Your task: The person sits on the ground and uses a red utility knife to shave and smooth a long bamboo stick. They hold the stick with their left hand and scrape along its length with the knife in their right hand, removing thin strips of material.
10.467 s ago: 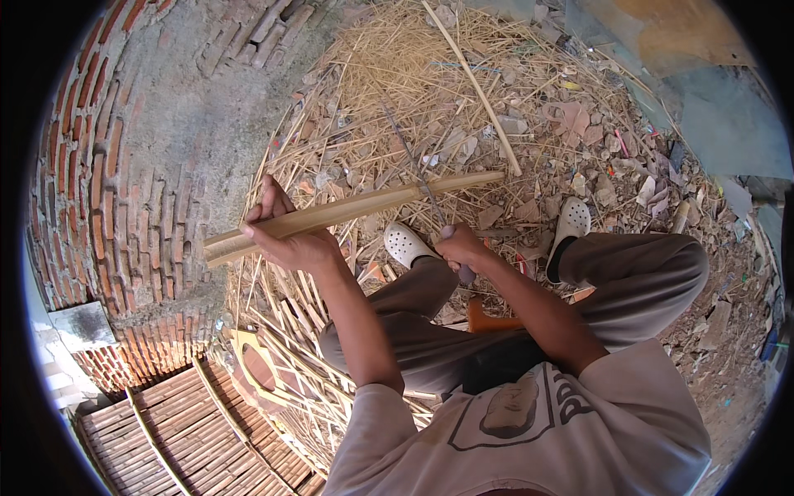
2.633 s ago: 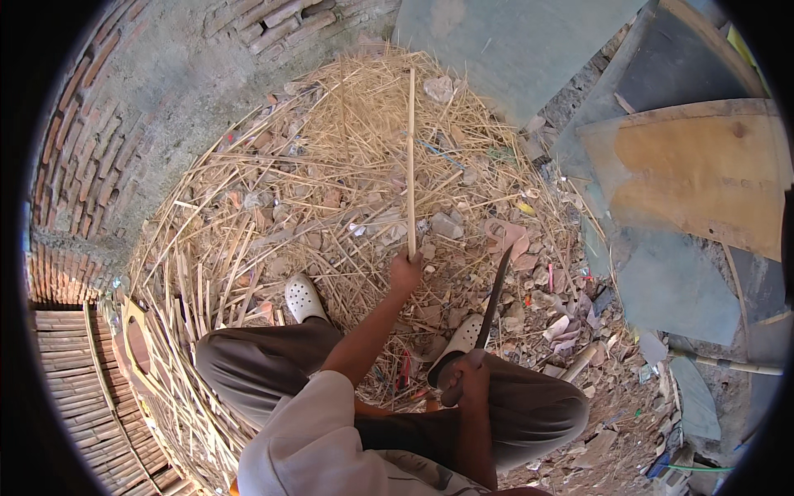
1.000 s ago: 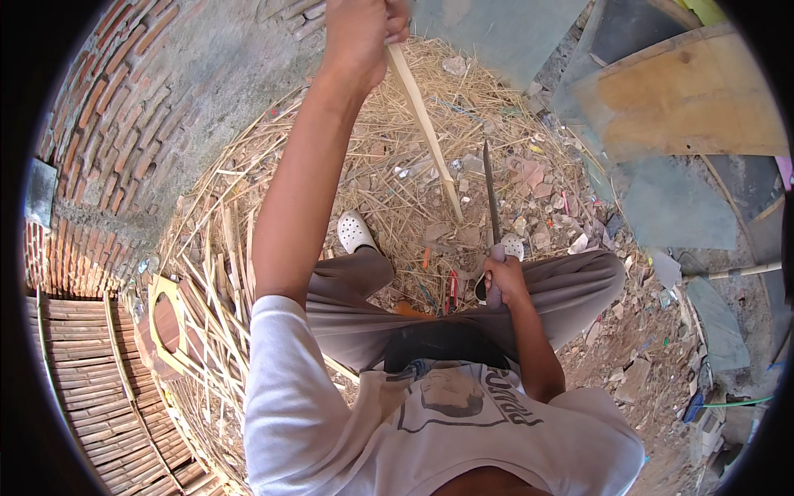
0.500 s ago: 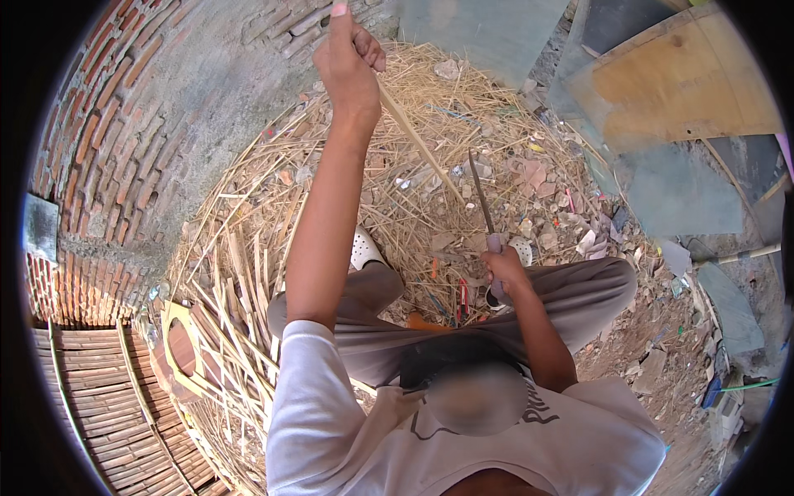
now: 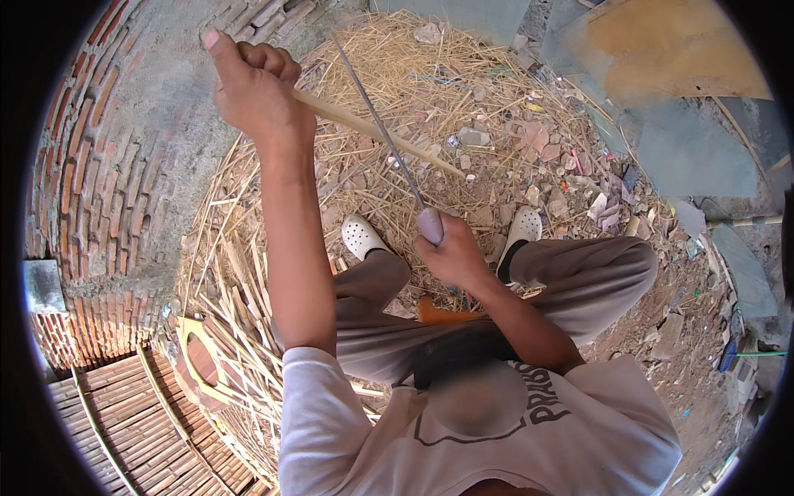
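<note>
Stretched out far ahead and to the left, my left hand (image 5: 263, 95) is closed round a pale bamboo strip (image 5: 376, 132), which slants down to the right, away from the fist. My right hand (image 5: 455, 250) grips the greyish handle of a long, thin-bladed knife (image 5: 385, 132) in front of my lap. Its blade points up and to the left and crosses the strip in this view; whether the two touch I cannot tell. Between my white clogs (image 5: 362, 237) and the far wall, thin bamboo shavings (image 5: 372, 74) cover the ground.
A pile of split bamboo strips (image 5: 240, 306) lies by my left knee, near a yellow-framed board (image 5: 198, 360) and a bamboo slat platform (image 5: 157, 422). A brick wall (image 5: 107, 165) rises at left. Sheets and a brown panel (image 5: 686, 54) lie far right, past broken rubble (image 5: 538, 136).
My left hand has moved left and down with the bamboo strip, which now lies flatter. My right hand has come forward and left, swinging the knife blade across the strip.
</note>
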The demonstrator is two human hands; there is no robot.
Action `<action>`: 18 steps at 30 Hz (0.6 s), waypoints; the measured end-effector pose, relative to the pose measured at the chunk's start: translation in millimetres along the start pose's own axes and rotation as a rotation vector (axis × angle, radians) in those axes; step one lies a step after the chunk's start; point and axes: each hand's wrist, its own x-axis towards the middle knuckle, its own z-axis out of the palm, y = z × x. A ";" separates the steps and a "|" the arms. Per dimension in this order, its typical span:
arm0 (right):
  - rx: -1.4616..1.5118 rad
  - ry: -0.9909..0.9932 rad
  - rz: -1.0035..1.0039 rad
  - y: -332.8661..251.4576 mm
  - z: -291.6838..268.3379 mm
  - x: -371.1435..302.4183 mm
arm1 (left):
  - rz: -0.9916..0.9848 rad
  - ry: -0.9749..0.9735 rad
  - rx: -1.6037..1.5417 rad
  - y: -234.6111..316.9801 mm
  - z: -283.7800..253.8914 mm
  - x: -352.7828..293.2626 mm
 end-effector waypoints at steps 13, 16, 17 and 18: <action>-0.076 -0.063 0.254 51.0 16.2 18.3 | -0.008 -0.021 -0.022 -2.9 -35.6 -0.2; 0.011 0.011 0.105 18.6 28.8 31.5 | 0.008 -0.065 -0.020 0.4 -22.6 -3.2; 0.018 0.042 0.135 27.8 35.0 29.9 | 0.006 -0.073 -0.038 -3.1 -24.7 -3.2; 0.025 0.074 0.153 37.2 42.7 31.4 | 0.001 -0.044 -0.007 -1.8 -23.6 -1.4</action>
